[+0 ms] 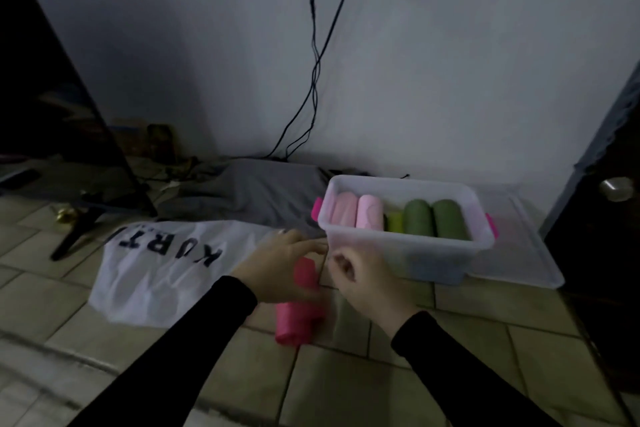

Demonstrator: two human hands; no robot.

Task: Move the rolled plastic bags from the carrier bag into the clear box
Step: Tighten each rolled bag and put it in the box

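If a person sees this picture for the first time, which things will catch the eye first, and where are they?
Most striking is the clear plastic box with pink handles on the tiled floor at the right, holding pale pink, yellow-green and dark green rolled bags. Next comes the bright pink rolled plastic bag lying on the tiles under the left hand, with the right hand beside it. At the left lies the white carrier bag with black letters.

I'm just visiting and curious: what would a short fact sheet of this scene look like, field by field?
Setting: tiled floor by a white wall
Clear box: holds two pale pink rolls, a yellow-green roll and two dark green rolls
Box lid: flat under the box
Carrier bag: white, flat on the floor, left of the box
Bright pink roll: on the floor under the hands
Left hand: over the pink roll; grip unclear
Right hand: fingers curled, near the box
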